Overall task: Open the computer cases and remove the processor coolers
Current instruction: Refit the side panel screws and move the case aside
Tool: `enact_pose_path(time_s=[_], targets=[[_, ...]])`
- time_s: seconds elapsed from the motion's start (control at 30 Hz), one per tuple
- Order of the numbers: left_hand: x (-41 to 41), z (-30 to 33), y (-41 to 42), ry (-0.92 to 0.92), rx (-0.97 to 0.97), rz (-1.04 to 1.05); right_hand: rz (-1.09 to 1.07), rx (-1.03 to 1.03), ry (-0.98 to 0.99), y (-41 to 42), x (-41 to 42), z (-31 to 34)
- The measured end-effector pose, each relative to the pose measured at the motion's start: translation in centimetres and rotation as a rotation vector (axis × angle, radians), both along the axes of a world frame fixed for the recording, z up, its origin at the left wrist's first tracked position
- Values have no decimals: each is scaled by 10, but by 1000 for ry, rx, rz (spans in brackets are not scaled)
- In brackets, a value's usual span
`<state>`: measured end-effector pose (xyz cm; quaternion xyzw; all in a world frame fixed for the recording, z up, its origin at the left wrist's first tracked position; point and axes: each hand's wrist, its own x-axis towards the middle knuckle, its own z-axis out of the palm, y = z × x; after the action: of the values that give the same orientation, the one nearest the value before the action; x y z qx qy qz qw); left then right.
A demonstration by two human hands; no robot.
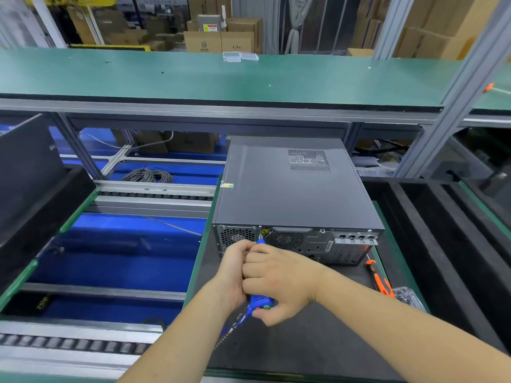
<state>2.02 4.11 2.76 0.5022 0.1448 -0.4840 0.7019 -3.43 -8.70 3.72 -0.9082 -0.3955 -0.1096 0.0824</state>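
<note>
Hands both wrapped round one blue electric screwdriver (260, 299): left hand (235, 275) curled round the barrel from the left, right hand (276, 280) clamped over it from the right, thumb under the body near its red and green buttons. Coiled cable trails off the tool's rear, below the grip. Bit tip sits just ahead of the knuckles, against the top edge of the rear panel of one computer case (290, 189), between two round fan grilles. Case lies flat on a dark mat (318, 341), lid on, one perforated vent patch on top at the far end from the grip, one holographic sticker on its left top edge. Four expansion slot brackets on the rear panel, right of the grip.

One orange-handled screwdriver (378, 280) lies on the mat well right of the hands, one clear plastic bag (409, 297) just beside it. One coil of grey cable (148, 175) far up-left of the grip. Two clear plastic boxes (239, 56) on the green shelf (138, 76) beyond the case.
</note>
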Motion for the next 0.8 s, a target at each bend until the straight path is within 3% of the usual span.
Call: enact_pose_path(time_s=[0.8], targets=[[13, 4, -1, 34, -2, 61, 14, 41, -33, 4, 17, -4]])
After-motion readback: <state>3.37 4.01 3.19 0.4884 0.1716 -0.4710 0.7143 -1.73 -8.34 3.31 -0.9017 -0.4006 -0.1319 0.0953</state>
